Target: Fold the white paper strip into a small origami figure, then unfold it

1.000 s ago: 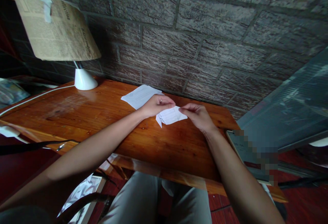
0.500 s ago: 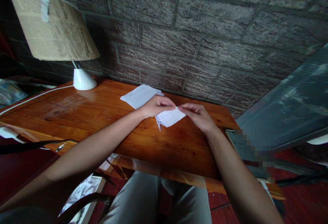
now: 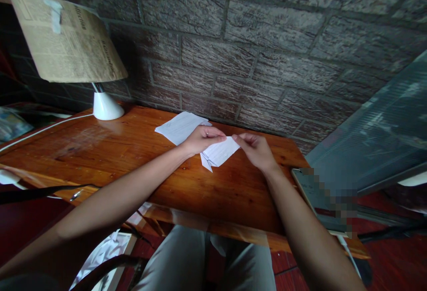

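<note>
A folded white paper (image 3: 216, 153) is held just above the wooden table (image 3: 116, 149), near its far edge. My left hand (image 3: 200, 139) pinches the paper's top edge from the left, fingers closed, a ring on one finger. My right hand (image 3: 255, 149) pinches the same edge from the right, fingertips almost touching those of the left. Behind my left hand a flat stack of white sheets (image 3: 178, 126) lies on the table.
A white-based lamp (image 3: 104, 106) with a newspaper-covered shade (image 3: 66, 42) stands at the table's far left, its white cord (image 3: 40, 129) running left. A brick wall (image 3: 250, 51) backs the table. A dark tablet-like slab (image 3: 316, 197) lies at the right edge. Crumpled paper (image 3: 100, 255) lies below.
Both hands have raised the paper's top edge a little and brought their fingertips closer together along it; the paper now stands more tilted off the table.
</note>
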`<action>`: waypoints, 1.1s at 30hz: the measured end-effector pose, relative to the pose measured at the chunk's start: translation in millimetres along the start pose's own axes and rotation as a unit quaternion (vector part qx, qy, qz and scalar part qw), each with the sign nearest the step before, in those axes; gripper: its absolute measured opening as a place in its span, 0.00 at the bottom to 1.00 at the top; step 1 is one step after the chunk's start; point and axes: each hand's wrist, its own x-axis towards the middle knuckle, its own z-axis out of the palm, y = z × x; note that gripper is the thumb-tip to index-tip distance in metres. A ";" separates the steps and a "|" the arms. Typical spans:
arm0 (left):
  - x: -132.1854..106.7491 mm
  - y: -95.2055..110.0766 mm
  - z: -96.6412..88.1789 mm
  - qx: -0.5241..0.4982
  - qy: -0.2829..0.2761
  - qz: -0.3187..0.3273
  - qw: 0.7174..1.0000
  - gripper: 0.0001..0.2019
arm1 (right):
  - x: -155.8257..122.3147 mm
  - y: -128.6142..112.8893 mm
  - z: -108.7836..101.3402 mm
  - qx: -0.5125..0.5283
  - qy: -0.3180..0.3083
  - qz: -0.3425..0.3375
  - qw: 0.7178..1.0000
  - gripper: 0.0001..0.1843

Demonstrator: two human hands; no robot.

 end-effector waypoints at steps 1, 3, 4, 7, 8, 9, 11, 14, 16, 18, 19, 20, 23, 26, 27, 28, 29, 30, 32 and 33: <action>0.2 0.1 0.7 0.001 0.001 0.000 1.000 0.16 | 0.3 0.8 -0.6 -0.019 0.009 -0.011 1.000 0.24; 1.1 -0.1 2.5 0.002 0.002 0.002 1.000 0.17 | 1.4 3.0 -1.9 -0.052 0.022 -0.026 0.998 0.26; 1.9 -0.6 3.4 0.003 0.003 0.004 1.000 0.17 | 2.0 4.3 -2.6 -0.061 0.024 -0.030 0.997 0.26; 4.0 -3.0 4.7 0.007 0.005 0.012 1.000 0.18 | 3.6 7.1 -4.8 -0.053 0.008 -0.037 0.998 0.27; 4.5 -3.9 4.3 0.009 0.008 0.013 1.000 0.18 | 3.9 7.4 -5.4 -0.043 0.000 -0.037 0.998 0.27; 4.8 -4.7 3.6 0.010 0.011 0.014 1.000 0.18 | 4.0 7.3 -5.9 -0.030 -0.009 -0.035 0.999 0.27; 4.9 -5.5 1.6 0.012 0.020 0.012 1.000 0.19 | 4.1 6.3 -6.6 -0.003 -0.032 -0.022 0.999 0.27; 4.8 -5.2 -0.9 0.010 0.032 0.009 0.999 0.19 | 4.2 4.9 -7.2 0.016 -0.039 0.001 0.999 0.25; 5.3 -5.1 -1.1 0.011 0.036 0.011 0.999 0.19 | 4.8 5.5 -7.2 0.010 -0.022 0.008 1.000 0.25; 6.4 -5.5 -0.3 0.018 0.040 0.017 0.999 0.19 | 5.6 7.3 -6.9 -0.011 0.003 0.010 1.000 0.26; 7.0 -6.1 0.3 0.022 0.041 0.019 0.999 0.19 | 6.0 8.4 -6.8 -0.029 0.019 0.010 0.999 0.25; 7.7 -6.7 0.9 0.026 0.042 0.021 0.999 0.19 | 6.4 9.5 -6.7 -0.049 0.036 0.011 0.998 0.25; 8.9 -8.5 2.9 0.030 0.053 0.024 0.998 0.19 | 7.1 11.8 -7.0 -0.074 0.073 0.007 0.995 0.24; 8.7 -9.1 3.8 0.013 0.058 0.013 0.998 0.19 | 7.6 12.0 -7.8 0.007 0.042 0.008 0.999 0.24; 8.5 -9.1 3.7 0.003 0.055 0.007 0.998 0.19 | 7.8 11.8 -8.1 0.041 0.027 0.010 0.999 0.25; 8.3 -9.1 3.4 -0.006 0.051 0.003 0.999 0.19 | 8.0 11.6 -8.6 0.069 0.017 0.014 0.997 0.25; 8.1 -9.1 3.0 -0.015 0.048 0.002 0.999 0.19 | 8.3 11.5 -9.0 0.091 0.012 0.017 0.996 0.24; 8.0 -9.1 2.5 -0.020 0.046 0.003 0.999 0.19 | 8.5 11.3 -9.4 0.107 0.014 0.020 0.994 0.24; 7.9 -9.3 1.8 -0.023 0.044 0.011 0.999 0.18 | 9.0 11.1 -10.1 0.123 0.027 0.022 0.992 0.23; 7.7 -9.4 1.7 -0.020 0.043 0.015 0.999 0.18 | 9.1 11.0 -10.4 0.123 0.037 0.019 0.992 0.23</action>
